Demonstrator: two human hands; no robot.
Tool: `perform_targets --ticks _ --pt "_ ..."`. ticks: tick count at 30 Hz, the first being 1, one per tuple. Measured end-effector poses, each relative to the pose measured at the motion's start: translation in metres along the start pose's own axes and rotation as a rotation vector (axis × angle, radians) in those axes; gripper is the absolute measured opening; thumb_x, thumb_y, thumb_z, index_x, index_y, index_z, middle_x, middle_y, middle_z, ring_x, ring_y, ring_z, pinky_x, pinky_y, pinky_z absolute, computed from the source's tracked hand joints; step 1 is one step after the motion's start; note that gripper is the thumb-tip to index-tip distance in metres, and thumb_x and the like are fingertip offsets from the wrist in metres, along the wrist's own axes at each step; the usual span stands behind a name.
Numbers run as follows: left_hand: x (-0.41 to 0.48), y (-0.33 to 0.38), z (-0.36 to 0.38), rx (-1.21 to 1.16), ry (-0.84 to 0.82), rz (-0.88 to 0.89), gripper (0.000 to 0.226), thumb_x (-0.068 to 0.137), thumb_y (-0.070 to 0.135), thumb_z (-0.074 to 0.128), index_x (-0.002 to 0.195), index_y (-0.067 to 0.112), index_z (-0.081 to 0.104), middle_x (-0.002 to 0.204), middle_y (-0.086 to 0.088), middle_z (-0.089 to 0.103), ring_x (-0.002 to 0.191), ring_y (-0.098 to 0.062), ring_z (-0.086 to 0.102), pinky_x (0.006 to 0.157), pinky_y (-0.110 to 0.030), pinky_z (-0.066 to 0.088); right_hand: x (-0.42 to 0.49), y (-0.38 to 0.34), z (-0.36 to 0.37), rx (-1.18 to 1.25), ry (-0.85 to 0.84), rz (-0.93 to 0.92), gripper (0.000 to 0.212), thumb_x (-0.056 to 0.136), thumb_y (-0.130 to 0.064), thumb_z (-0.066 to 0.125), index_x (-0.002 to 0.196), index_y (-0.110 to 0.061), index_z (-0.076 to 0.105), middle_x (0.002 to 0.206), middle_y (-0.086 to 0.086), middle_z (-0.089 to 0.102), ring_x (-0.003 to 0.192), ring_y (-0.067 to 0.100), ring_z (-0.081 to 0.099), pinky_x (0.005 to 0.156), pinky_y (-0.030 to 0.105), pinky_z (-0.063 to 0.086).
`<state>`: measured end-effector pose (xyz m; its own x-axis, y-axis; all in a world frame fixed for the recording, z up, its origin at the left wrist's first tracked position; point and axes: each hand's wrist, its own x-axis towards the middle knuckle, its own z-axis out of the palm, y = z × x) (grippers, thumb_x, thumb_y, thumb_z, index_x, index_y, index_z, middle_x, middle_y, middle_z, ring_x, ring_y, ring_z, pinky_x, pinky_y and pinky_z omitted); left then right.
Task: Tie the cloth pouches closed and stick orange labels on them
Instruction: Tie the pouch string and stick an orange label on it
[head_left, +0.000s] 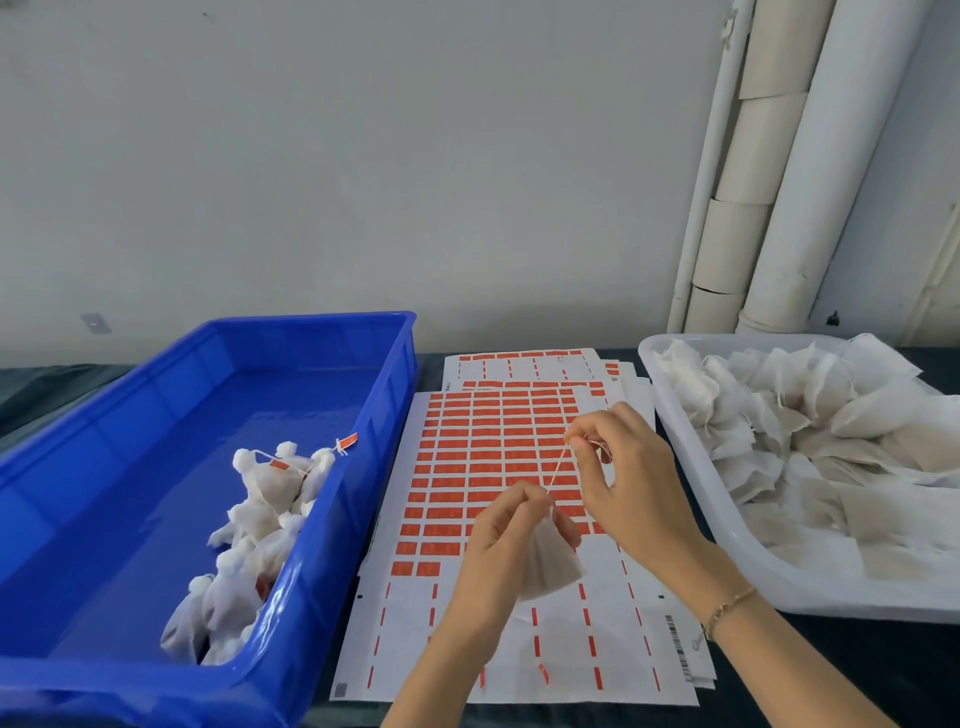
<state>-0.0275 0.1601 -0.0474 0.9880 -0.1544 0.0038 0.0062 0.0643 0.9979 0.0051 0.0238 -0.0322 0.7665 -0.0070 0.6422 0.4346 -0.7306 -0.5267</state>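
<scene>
The grip of the left hand (498, 535) is closed around the gathered neck of one cloth pouch (553, 566), and the body of the pouch hangs below the fingers, just above the label sheet (483, 452). The grip of the right hand (628, 478) is narrow: thumb and forefinger pinch the free end of the string (557, 467). The string runs tight from the neck of the pouch up and to the right, so its long axis is a diagonal between the two hands. The hands are near each other but apart, and the right one is higher and further from the person.

I judge that the tying step is in progress and the knot is not yet made (no label is visible on this pouch). The next move probably depends on this diagonal. The right hand is the one on the free end, so it must lead the string around the neck, while the left hand holds the neck steady.

A blue crate (384, 415) stands on the left side of the bench (831, 670). It holds the tied pouches (270, 483), and some of them show orange labels. On the right, a white tray (810, 592) holds many flat pouches (831, 415) that look untied. The sheet has many orange labels left in its upper part, and its lower rows look already peeled.
</scene>
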Motion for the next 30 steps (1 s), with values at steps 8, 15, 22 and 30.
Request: perform_targets --ticks 8,15,22,30 --pt "-0.004 -0.009 -0.007 0.052 0.003 -0.194 0.03 0.089 0.049 0.053 0.082 0.023 0.066 0.069 0.009 0.063 0.07 -0.008 0.061 0.067 -0.015 0.048 0.002 0.006 0.011 0.061 0.103 0.093 0.007 0.09 -0.015 0.062 0.096 -0.015 0.066 0.099 -0.005 0.06 0.082 0.005 0.056 0.072 0.005 0.04" --pt "-0.005 -0.01 -0.025 -0.149 0.032 -0.095 0.031 0.069 0.052 0.063 0.088 0.031 0.076 0.093 0.004 0.072 0.096 -0.019 0.063 0.084 -0.028 0.051 -0.028 0.027 0.01 0.036 -0.04 0.211 0.013 0.088 -0.024 0.065 0.099 -0.018 0.063 0.101 -0.009 0.059 0.087 0.007 0.061 0.074 0.006 0.045" --pt "0.002 -0.009 -0.022 -0.019 0.12 0.103 0.018 0.079 0.046 0.058 0.09 0.046 0.072 0.095 0.018 0.069 0.095 -0.003 0.063 0.069 -0.013 0.05 -0.059 0.008 0.015 0.123 -0.214 0.176 0.019 0.083 -0.021 0.073 0.086 -0.034 0.06 0.084 -0.023 0.06 0.078 0.003 0.061 0.07 0.01 0.05" --pt "0.008 -0.02 -0.022 0.628 0.174 0.525 0.042 0.083 0.012 0.071 0.111 0.041 0.058 0.104 0.038 0.05 0.106 0.01 0.05 0.084 -0.003 0.044 -0.051 -0.015 0.009 0.439 -0.157 0.298 0.018 0.085 -0.019 0.07 0.078 -0.034 0.065 0.08 -0.023 0.067 0.082 0.002 0.064 0.069 0.009 0.05"
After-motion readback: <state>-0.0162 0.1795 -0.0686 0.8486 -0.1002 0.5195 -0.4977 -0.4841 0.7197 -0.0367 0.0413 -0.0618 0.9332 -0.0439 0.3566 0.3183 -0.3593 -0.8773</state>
